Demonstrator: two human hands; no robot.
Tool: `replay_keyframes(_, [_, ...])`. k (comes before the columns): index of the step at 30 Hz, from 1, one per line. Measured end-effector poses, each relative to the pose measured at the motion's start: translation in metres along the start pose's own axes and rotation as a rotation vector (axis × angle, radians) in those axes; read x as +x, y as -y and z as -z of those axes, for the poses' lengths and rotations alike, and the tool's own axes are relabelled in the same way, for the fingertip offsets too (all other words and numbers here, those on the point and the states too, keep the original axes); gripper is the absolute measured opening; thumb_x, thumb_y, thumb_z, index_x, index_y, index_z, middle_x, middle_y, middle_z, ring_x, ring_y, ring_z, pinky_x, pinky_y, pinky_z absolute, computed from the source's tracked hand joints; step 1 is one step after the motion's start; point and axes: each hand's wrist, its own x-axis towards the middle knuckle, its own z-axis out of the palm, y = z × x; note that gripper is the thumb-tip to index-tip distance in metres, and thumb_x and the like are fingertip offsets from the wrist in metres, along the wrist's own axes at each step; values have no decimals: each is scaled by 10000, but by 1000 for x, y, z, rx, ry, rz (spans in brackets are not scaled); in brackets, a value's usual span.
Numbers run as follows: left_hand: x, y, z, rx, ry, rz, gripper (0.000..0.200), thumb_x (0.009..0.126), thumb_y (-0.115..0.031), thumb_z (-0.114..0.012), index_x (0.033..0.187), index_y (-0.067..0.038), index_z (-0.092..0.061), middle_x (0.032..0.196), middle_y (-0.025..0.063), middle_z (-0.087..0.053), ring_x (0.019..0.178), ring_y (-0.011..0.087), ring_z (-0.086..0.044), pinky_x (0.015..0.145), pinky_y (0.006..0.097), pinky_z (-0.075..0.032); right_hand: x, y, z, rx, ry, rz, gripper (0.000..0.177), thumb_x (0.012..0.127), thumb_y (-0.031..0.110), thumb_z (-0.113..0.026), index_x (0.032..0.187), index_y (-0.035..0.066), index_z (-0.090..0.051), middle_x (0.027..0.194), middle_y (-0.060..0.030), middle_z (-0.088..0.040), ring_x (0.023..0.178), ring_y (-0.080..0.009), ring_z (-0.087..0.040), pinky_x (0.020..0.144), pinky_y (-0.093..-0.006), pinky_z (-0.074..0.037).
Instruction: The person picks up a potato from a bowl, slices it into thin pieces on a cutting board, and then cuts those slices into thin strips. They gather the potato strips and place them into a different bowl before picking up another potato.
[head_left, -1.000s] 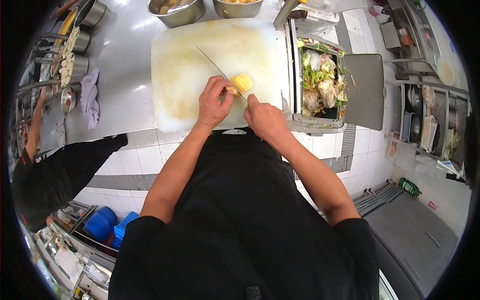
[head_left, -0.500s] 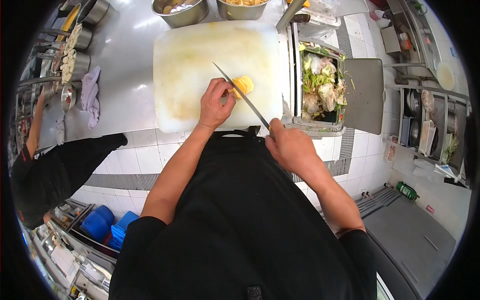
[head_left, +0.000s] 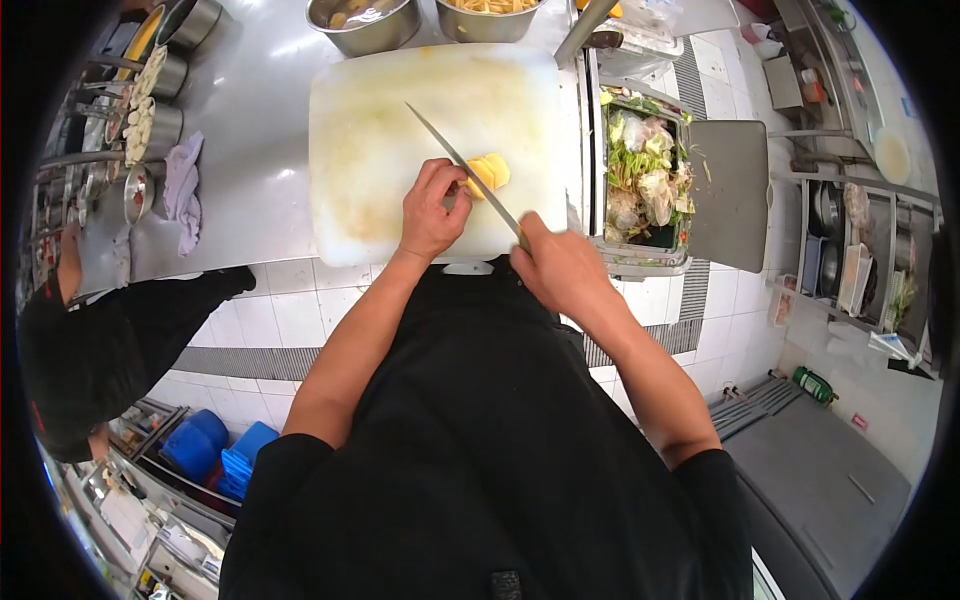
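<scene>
Knife [head_left: 485,192] clamped in fingers of right hand [head_left: 562,262]; left hand [head_left: 434,212] fingers bunched, holding yellow slices [head_left: 495,170]. Slicing, apparently; next stroke probably calls for fingertips clear.

Commercial kitchen: stainless bench [head_left: 262,120], big white cutting board [head_left: 400,150] with knife [head_left: 437,140] over it, metal bowls [head_left: 370,42] of food, bin [head_left: 640,261] of vegetable scraps [head_left: 650,165], tiled floor [head_left: 297,315], pans [head_left: 826,205] racked, second person [head_left: 90,350] in black.
</scene>
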Motion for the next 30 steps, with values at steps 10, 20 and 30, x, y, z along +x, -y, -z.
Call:
replay_keyframes(10, [1, -2, 2, -6, 1, 11, 187, 844, -39, -666, 1030, -35, -644, 1049, 116, -634, 827, 259, -696, 736, 339, -602, 51, -9, -58, -27, -129, 16, 216, 944, 193, -599, 1017, 8, -513, 702, -235, -682, 693, -448, -692, 661, -561, -550])
replay_keyframes(20, [-1, -1, 1, -13, 11, 24, 185, 841, -33, -668, 1024, -33, -640, 1041, 115, -631, 799, 242, -684, 711, 340, -580, -8, 6, 9, -37, -25, 13, 237, 946, 203, -591, 1033, -2, -511, 698, -247, -679, 682, -474, -682, 654, -576, -540])
replay_keyframes(30, [-1, 1, 1, -36, 4, 26, 184, 834, -33, -679, 1014, -37, -644, 1039, 104, -631, 783, 233, -671, 709, 337, -576, 58, -7, -59, 12, -182, 11, 227, 931, 197, -602, 1032, 12, -516, 714, -246, -685, 700, -459, -694, 663, -569, -553])
